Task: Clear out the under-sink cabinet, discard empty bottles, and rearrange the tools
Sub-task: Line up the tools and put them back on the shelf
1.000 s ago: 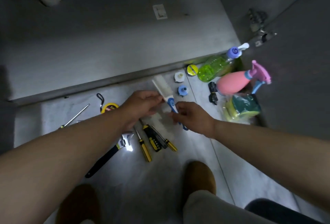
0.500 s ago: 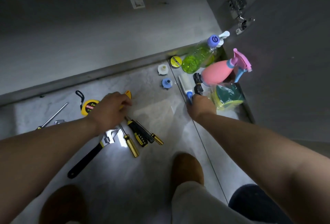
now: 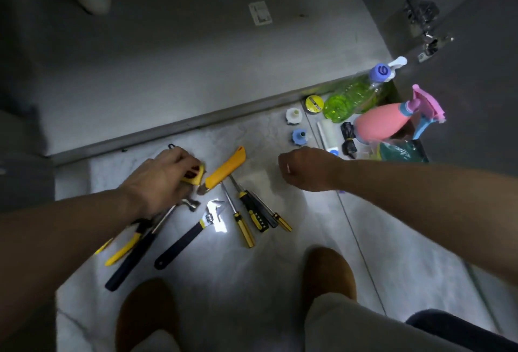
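The grey under-sink cabinet base (image 3: 196, 71) lies at the far side, and its contents sit out on the pale tiled floor (image 3: 280, 281), so the clearing looks done. At far right a green clear plastic bottle (image 3: 347, 99) and a pink spray bottle (image 3: 381, 124) are grouped; discarding looks still open. Near left, a black-handled hammer (image 3: 134, 256), a black-handled adjustable wrench (image 3: 190, 236) and yellow-and-black screwdrivers (image 3: 244, 228) lie in a row. The left hand (image 3: 162, 180) grips a yellow tape measure (image 3: 193, 176) at the row's far end. The right hand (image 3: 302, 169) hovers loosely curled, holding nothing visible.
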A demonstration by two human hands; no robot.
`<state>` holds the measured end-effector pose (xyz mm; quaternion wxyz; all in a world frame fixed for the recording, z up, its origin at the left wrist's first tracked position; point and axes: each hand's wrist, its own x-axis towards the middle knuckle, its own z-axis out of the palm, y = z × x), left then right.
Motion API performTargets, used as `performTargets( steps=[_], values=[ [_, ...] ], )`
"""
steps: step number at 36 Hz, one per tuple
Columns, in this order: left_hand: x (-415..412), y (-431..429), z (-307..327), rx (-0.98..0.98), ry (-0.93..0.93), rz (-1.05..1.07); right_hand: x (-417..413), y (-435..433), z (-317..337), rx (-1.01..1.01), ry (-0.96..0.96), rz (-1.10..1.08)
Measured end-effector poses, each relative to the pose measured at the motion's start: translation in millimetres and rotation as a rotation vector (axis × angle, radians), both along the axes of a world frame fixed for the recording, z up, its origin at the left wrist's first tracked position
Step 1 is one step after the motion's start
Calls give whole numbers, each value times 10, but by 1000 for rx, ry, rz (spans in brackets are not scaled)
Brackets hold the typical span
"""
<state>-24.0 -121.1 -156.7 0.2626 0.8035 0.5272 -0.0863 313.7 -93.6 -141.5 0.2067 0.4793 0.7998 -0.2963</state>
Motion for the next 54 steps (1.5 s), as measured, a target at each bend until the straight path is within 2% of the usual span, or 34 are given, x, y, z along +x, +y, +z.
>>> performTargets(
  steps=[3, 7, 11, 15, 21, 29, 36, 40, 47, 51, 54],
  values=[
    [-249, 3, 95, -135, 86, 186, -358, 207, 137, -98, -50, 162],
    [-589, -55, 98, -242, 159, 423, -830, 354, 113, -112, -53, 262],
    [-894, -255, -39, -261, 214, 524, -1215, 263, -98, 36, 58, 208],
    [-992, -445, -133, -378, 284, 490, -1357, 43, -395, 104, 41, 162],
    [-892, -536, -195, -548, 178, 577, -1286, -138, -604, 186, -11, 126],
    [-815, -662, -265, -480, 34, 588, -1053, -45, -558, 266, -89, 110],
    [-692, -705, -298, -422, -38, 594, -811, 75, -501, 281, -148, -9],
    [-588, -734, -357, -385, -73, 625, -808, 13, -489, 289, -79, -14],
    [-220, -631, -479, -309, -208, 686, -980, -155, -536, 170, 108, 169],
    [27, -564, -521, -273, -261, 716, -1005, -187, -541, 86, 135, 195],
    [126, -520, -549, -285, -314, 727, -951, -153, -515, 118, 116, 160]
  ],
)
